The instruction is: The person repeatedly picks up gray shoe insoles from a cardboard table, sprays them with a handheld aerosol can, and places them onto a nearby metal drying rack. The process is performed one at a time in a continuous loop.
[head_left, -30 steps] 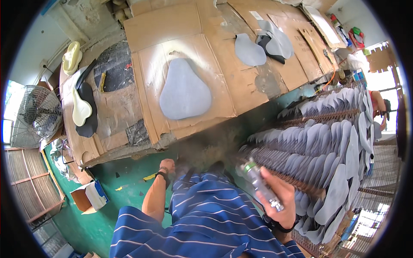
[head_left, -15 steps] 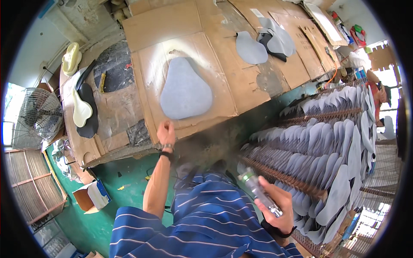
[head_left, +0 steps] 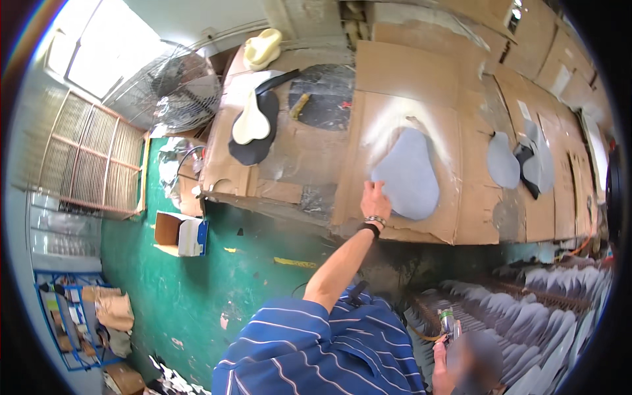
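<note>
A grey, saddle-shaped sheet (head_left: 409, 174) lies on cardboard, ringed by whitish overspray. My left hand (head_left: 376, 199) reaches over the table's front edge, its fingers bent and closed at the sheet's left edge. Down at my right side, my right hand (head_left: 442, 372) is closed around a metallic spray gun (head_left: 448, 322) with a green band. A blurred dark patch hides part of that hand.
Left on the table are a cream saddle shell (head_left: 251, 122), a dark sheet (head_left: 257, 148) and a yellow moulded piece (head_left: 263, 49). More grey sheets (head_left: 503, 161) lie to the right. Racks of grey pieces (head_left: 526, 329) stand at lower right; a fan (head_left: 181, 89) is at left.
The view has swung left, so the table appears further right. My left hand has gone from the sheet's front edge to its left edge. The spray gun stays in my right hand.
</note>
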Motion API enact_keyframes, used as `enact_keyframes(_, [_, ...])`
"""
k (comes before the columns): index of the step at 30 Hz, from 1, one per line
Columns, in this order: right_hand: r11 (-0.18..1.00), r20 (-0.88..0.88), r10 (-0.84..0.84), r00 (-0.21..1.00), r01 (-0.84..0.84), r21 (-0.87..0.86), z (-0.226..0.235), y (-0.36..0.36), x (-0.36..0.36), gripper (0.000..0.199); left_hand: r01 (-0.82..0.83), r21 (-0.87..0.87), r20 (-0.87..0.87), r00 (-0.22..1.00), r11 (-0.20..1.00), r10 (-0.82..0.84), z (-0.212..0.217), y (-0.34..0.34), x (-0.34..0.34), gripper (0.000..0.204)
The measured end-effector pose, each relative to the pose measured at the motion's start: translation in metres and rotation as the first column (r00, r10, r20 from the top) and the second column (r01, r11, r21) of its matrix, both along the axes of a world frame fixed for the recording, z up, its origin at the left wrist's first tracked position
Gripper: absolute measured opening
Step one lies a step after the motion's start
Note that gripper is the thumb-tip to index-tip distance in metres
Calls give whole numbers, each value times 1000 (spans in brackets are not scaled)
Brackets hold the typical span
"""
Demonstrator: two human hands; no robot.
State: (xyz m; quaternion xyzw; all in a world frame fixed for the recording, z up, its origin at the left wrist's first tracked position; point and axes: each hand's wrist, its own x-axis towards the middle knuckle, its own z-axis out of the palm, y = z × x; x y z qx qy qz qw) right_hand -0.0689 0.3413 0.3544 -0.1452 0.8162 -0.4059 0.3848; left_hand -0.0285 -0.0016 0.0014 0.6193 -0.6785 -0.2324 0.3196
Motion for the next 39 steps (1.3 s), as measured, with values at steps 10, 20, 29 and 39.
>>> enact_keyframes(10, [960,-340,190,921,-248,-134,-45,0,-14,53,-198,248,7,979,948,202,-63,-7,3,69])
enact_keyframes(20, [983,-332,146,932,-174,-57,-42,-7,20,59,140,120,244,956,983,-166,-32,-11,23,46])
enact_keyframes(29, [979,-408,100,908,-163,-124,-24,-56,35,62,-48,245,-362,922,968,137,-63,-16,17,62])
enact_keyframes(39, [964,-414,136,900,-217,-155,4,-54,27,56,36,618,-659,568,785,493,-90,-1,2,66])
